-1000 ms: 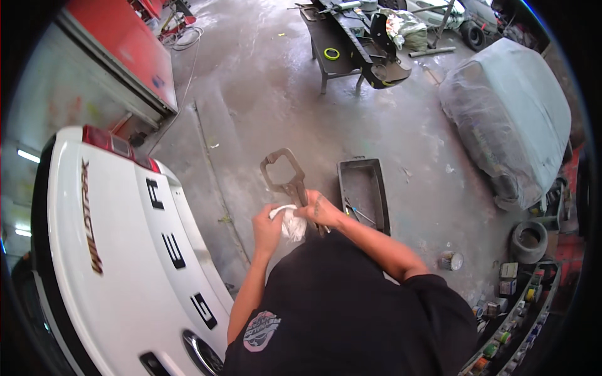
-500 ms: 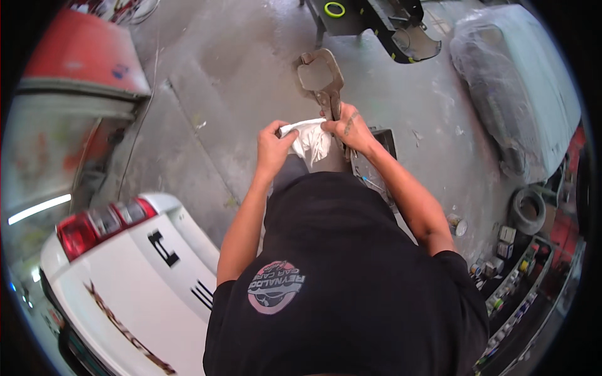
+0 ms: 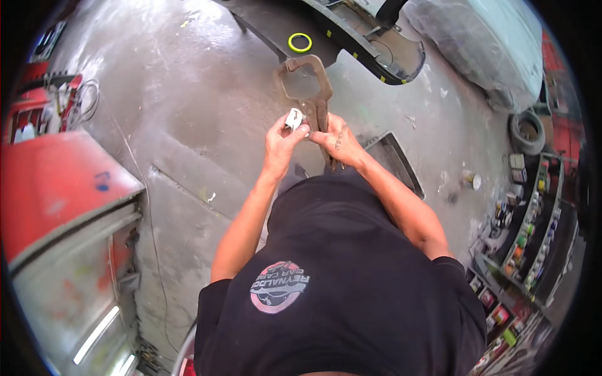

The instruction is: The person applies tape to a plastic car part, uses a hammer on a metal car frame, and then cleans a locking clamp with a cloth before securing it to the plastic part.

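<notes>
My right hand [image 3: 339, 141] is closed around the handles of a rusty locking C-clamp [image 3: 325, 81], whose wide jaws point away from me. A small white cloth [image 3: 293, 119] is bunched in my closed left hand [image 3: 280, 145], just left of the clamp. The fingers of both hands nearly meet beside the clamp's handles. Part of the cloth is hidden in my left fingers.
A dark table [image 3: 266, 28] ahead carries a yellow-green ring [image 3: 300, 42] and a black bumper-like part [image 3: 401, 78]. A plastic-covered car body [image 3: 483, 50] stands far right, near a tire [image 3: 527, 133] and crowded shelves [image 3: 533, 232]. A red panel [image 3: 69, 188] stands left; a hose crosses the floor.
The cloth, stretched between both hands before, is now bunched in my left hand. My view has shifted: the white vehicle at lower left has almost gone, and more of the table shows.
</notes>
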`<state>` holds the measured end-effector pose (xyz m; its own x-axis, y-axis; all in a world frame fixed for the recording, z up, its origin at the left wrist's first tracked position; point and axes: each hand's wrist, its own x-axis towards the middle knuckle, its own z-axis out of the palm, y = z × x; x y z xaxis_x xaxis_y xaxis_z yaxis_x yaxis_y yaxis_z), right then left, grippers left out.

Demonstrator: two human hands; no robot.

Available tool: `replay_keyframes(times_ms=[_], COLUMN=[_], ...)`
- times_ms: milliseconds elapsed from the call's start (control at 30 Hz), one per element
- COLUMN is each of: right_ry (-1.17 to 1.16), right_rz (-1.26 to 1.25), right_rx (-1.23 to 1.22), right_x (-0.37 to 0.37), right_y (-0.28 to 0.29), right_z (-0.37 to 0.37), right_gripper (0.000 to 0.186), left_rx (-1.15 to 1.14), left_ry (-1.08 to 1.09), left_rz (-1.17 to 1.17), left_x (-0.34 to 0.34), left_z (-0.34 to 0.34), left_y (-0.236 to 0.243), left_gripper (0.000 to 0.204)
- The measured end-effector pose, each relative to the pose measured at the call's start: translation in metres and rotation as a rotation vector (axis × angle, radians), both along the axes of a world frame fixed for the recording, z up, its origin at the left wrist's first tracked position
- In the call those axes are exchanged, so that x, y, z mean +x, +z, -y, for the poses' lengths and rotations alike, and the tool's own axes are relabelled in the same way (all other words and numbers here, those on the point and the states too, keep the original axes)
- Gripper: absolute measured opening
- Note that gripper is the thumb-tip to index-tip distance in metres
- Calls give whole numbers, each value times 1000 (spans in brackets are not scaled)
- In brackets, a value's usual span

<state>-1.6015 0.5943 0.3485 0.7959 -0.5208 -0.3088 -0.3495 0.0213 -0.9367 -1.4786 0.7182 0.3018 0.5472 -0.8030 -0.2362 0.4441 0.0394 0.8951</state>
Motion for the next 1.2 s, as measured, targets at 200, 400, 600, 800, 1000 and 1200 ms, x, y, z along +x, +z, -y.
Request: replay_keyframes(times_ms=[200, 400, 600, 800, 1000, 1200], right_ry=[-66, -104, -75, 87, -137, -61], right_rz=[23, 66, -191, -323, -110, 34], right_rx=[-26, -33, -238, -347, 455, 830], right_x=[33, 46, 45, 9, -35, -41], right_y=[-26, -73, -80, -64, -80, -85], right_z=[59, 115, 179, 232, 262, 272], right_gripper=[34, 40, 32, 32, 52, 34], left_rx=[85, 27, 29, -84, -45, -137], left_ry=[97, 30, -119, -212, -383, -598], left_rz=[-180, -360, -433, -577, -550, -683], left_x=[63, 77, 104, 100, 109, 130], left_z=[57, 113, 165, 253, 283, 306], left_y=[-65, -56, -50, 4, -5, -30], left_gripper=[25, 28, 37, 39, 35, 22])
